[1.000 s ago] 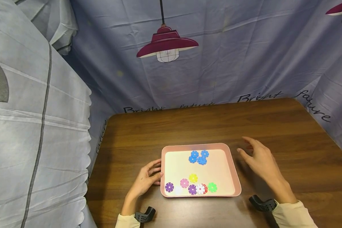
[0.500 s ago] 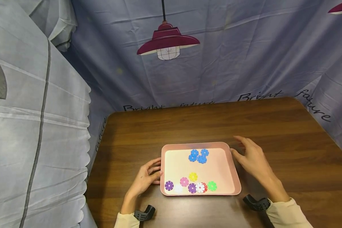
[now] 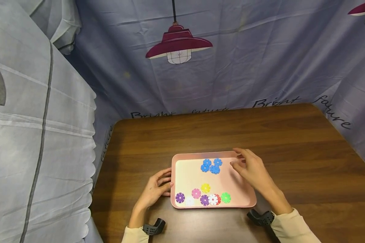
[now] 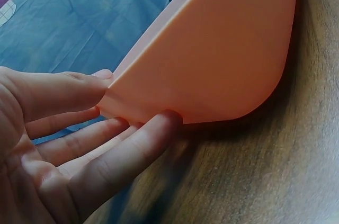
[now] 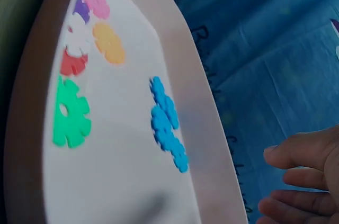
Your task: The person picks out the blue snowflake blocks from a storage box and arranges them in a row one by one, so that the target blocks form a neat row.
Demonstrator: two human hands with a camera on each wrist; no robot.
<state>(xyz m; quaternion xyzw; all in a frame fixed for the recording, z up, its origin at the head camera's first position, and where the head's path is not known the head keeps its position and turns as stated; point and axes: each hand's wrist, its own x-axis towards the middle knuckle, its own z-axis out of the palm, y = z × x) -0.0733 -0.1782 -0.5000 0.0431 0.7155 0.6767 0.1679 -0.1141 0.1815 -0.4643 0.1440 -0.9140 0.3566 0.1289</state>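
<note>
While blue pieces [image 3: 213, 168] lie grouped, mixed-colour pieces [image 3: 205, 197] seem to remain, left hand [image 3: 154, 191] and right hand [image 3: 254, 170] having fingers apart.

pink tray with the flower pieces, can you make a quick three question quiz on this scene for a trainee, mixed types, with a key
1. Multiple choice: what does the left grip touch?
A) a blue piece
B) the pink tray
C) the green piece

2. True or false: the right grip holds the yellow piece.

3. Count: how many purple pieces lie in the tray in the head view?

Key:
1. B, at its left end
2. False; the right grip holds nothing, and the yellow piece lies in the tray
3. Two
</note>
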